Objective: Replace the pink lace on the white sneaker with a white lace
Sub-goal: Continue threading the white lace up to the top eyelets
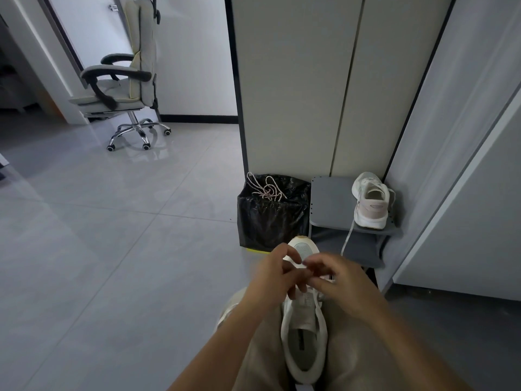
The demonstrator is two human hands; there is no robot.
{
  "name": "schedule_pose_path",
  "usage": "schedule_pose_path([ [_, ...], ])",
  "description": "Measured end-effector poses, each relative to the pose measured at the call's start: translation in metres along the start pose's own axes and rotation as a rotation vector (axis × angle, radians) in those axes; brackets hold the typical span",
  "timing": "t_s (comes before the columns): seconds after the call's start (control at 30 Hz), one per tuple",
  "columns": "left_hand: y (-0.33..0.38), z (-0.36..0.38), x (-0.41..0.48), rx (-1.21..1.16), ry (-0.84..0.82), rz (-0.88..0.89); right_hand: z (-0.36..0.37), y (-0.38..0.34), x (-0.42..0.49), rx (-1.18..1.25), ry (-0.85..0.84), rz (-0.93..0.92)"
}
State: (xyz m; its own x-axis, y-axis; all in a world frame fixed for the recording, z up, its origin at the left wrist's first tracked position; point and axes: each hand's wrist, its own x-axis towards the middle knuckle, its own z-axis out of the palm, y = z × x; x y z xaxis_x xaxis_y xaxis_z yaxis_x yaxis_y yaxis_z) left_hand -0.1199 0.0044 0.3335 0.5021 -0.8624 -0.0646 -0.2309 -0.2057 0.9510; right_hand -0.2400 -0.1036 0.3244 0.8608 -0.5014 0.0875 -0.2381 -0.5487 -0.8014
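Observation:
A white sneaker (304,328) lies on my lap between my thighs, toe pointing away. Both hands meet over its front eyelets. My left hand (275,275) curls its fingers round a short stretch of white lace (296,263) near the toe. My right hand (342,280) pinches the same lace from the other side. The pink lace (267,189) lies in a loose tangle on top of the black bin bag (272,215). The lace's run through the eyelets is hidden under my fingers.
A second white sneaker (370,200) with a dangling white lace stands on a grey step stool (332,204) to the right of the bin. A tall cabinet (304,80) rises behind. An office chair (124,77) stands far left on the tiled floor (112,235).

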Motion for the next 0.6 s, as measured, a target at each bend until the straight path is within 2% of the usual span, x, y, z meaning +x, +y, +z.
schedule_pose_path([
  [0.1,0.001,0.003,0.000,-0.038,0.047,-0.017,0.005,-0.001,-0.002,0.087,0.028,0.001],
  [0.17,-0.007,0.005,-0.003,0.022,0.047,-0.037,0.001,0.005,-0.003,0.073,0.056,0.016],
  [0.2,-0.016,0.007,-0.006,0.136,0.056,-0.024,0.000,0.008,-0.004,0.075,0.072,0.045],
  [0.3,-0.049,0.021,-0.021,0.954,0.181,0.270,-0.002,0.016,-0.008,0.062,0.076,0.103],
  [0.37,-0.065,0.035,-0.031,1.170,0.204,0.373,0.002,0.018,-0.010,-0.046,0.031,0.100],
  [0.6,-0.080,0.036,-0.037,0.945,0.494,0.662,0.024,0.019,-0.016,-0.339,0.032,0.021],
])
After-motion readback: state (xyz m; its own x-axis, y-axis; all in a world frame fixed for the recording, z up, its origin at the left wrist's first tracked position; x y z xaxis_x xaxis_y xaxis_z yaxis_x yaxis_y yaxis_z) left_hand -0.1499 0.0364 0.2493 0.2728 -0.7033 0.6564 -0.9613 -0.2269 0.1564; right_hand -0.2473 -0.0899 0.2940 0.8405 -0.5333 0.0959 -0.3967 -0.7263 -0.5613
